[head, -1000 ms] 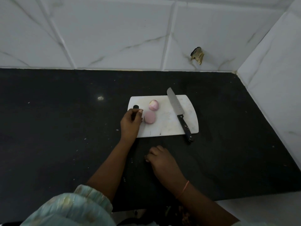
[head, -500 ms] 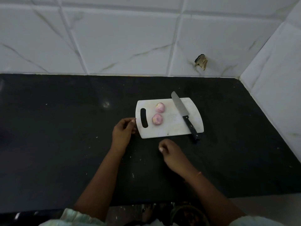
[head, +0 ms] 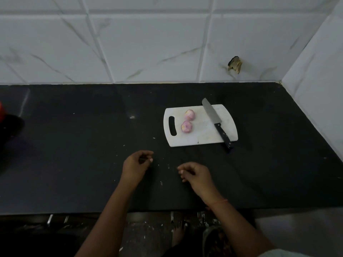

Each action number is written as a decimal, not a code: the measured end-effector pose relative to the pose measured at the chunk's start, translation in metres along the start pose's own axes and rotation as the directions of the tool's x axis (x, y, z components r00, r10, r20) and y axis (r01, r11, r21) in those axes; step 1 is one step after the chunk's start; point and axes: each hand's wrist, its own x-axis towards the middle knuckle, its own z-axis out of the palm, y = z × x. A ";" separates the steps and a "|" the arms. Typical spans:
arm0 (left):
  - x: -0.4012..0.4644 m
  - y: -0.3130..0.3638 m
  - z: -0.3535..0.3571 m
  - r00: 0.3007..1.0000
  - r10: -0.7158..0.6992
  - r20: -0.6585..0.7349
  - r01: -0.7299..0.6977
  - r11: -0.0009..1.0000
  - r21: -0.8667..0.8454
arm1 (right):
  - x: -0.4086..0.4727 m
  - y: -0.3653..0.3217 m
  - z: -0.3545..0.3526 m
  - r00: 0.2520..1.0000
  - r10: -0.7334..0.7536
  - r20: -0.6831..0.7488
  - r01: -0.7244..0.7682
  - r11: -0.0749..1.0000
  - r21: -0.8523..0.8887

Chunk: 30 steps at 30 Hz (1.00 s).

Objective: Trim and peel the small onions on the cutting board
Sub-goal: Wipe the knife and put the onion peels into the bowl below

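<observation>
While both hands rest with loose, bent fingers and hold nothing, the black worktop [head: 92,145] spreads under them. Past the right hand [head: 195,176] lies the white cutting board [head: 202,138]. On the board, further right, lies the knife [head: 215,121], handle toward the right hand. Two small onions [head: 187,121] sit side by side, ahead of the left hand [head: 134,166]. I think it is best to take the handle first, then hold one onion still with fingertips tucked back.
</observation>
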 end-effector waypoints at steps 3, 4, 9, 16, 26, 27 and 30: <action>-0.013 -0.008 0.006 0.999 -0.013 -0.030 0.013 1.000 -0.015 | -0.010 0.003 0.023 0.951 -0.284 0.124 0.308 0.911 -0.273; -0.017 -0.010 0.007 0.999 -0.011 -0.048 0.011 1.000 -0.017 | -0.012 0.002 0.029 0.925 -0.339 0.172 0.378 0.868 -0.321; -0.024 -0.016 0.007 0.995 0.023 -0.101 -0.023 1.000 -0.004 | -0.022 0.009 0.055 0.832 -0.441 0.337 0.551 0.592 -0.588; 0.008 -0.006 0.011 0.979 0.170 -0.110 -0.132 0.949 0.286 | -0.036 0.014 0.046 0.731 -0.558 0.392 0.643 0.371 -0.670; 0.034 0.016 0.023 0.984 0.177 0.016 -0.139 0.713 0.687 | -0.050 0.038 0.011 0.664 -0.572 0.481 0.700 0.250 -0.669; 0.032 0.016 0.025 0.984 0.178 0.019 -0.139 0.698 0.702 | -0.051 0.040 0.009 0.662 -0.581 0.473 0.698 0.249 -0.672; 0.023 0.019 0.027 0.986 0.159 0.052 -0.148 0.681 0.717 | -0.053 0.043 0.003 0.651 -0.624 0.432 0.699 0.270 -0.663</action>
